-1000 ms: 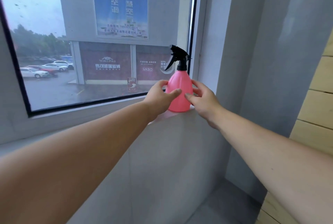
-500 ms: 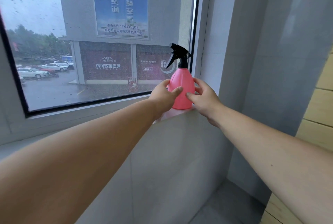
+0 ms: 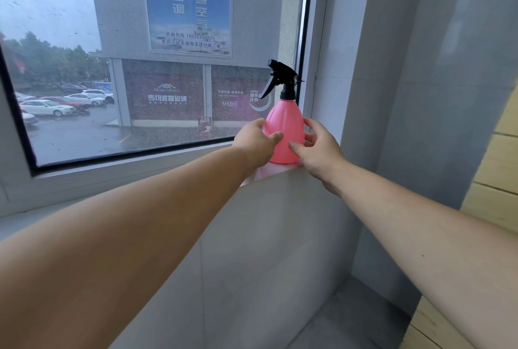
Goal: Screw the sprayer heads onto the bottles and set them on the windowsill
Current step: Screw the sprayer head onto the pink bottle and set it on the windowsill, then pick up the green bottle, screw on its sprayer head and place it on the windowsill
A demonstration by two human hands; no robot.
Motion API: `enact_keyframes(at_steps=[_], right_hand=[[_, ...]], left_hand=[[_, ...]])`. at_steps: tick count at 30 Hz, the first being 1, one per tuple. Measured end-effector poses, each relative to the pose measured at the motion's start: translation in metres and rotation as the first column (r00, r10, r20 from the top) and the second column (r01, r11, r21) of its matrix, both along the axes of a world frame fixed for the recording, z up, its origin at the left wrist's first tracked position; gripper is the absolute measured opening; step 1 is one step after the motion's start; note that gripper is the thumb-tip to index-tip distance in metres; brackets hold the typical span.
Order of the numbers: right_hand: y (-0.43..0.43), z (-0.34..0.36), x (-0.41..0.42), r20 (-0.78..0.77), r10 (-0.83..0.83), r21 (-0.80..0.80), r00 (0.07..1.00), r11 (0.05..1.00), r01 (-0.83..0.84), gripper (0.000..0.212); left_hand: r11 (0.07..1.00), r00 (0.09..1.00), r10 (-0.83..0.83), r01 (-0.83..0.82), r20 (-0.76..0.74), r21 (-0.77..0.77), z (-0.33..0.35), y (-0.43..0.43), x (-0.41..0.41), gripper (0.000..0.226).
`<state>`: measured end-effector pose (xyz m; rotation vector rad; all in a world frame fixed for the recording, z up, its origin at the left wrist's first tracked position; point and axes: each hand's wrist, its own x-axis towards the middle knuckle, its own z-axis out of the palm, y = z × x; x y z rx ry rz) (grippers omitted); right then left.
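Step in hand: set-down. The pink bottle point(image 3: 284, 130) stands upright at the right end of the windowsill point(image 3: 269, 174), close to the window frame. The black sprayer head point(image 3: 281, 78) sits on its neck with the nozzle pointing left.

Your left grip point(image 3: 256, 141) and right grip point(image 3: 319, 149) each curl round the bottle's lower body, thumbs on the near face and fingers wrapped to the far side.

Judgement: the screwing looks done for this bottle and placement is nearly finished. The next move calls for you to ease both grips off sideways without nudging the bottle, as it sits near the sill's front edge.

Not readable: whether the collar is fully tight, the far-side fingers, and the base behind your right grip. No other bottles are in view.
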<state>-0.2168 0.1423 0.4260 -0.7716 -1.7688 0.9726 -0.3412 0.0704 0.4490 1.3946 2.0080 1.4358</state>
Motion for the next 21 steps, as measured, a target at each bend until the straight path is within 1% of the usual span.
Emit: enact_keyframes(at_steps=[5,9,12,14,16,18,21], right_hand=[[-0.009,0.000,0.010,0.048,-0.047,0.009,0.998,0.999,0.047,0.072],[-0.030,0.000,0.036,0.049,-0.067,0.007,0.997,0.998,0.067,0.069],[-0.050,-0.007,0.063,0.043,-0.070,-0.015,0.997,0.997,0.071,0.059],[-0.063,-0.016,0.082,0.022,-0.082,-0.038,0.996,0.996,0.082,0.047],[-0.078,-0.030,0.107,0.024,-0.095,-0.065,0.995,0.993,0.096,0.034],[-0.090,-0.051,0.132,0.042,-0.111,-0.098,0.993,0.989,0.115,0.023],[-0.107,-0.093,0.170,0.135,-0.151,-0.167,0.979,0.971,0.172,0.020]], left_hand=[[1.000,1.000,-0.007,0.007,0.006,-0.008,0.005,-0.020,0.003,0.078],[0.998,0.999,0.008,-0.010,0.043,0.054,0.000,-0.047,0.011,0.080],[0.992,0.998,-0.018,0.009,0.065,0.127,-0.013,-0.071,0.026,0.068],[0.985,0.997,-0.039,0.029,0.061,0.168,-0.024,-0.086,0.038,0.054],[0.984,0.995,-0.074,0.061,0.073,0.168,-0.038,-0.100,0.055,0.040],[0.987,0.989,-0.115,0.103,0.091,0.126,-0.058,-0.109,0.071,0.033],[0.980,0.970,-0.192,0.198,0.146,-0.023,-0.101,-0.114,0.096,0.034]])
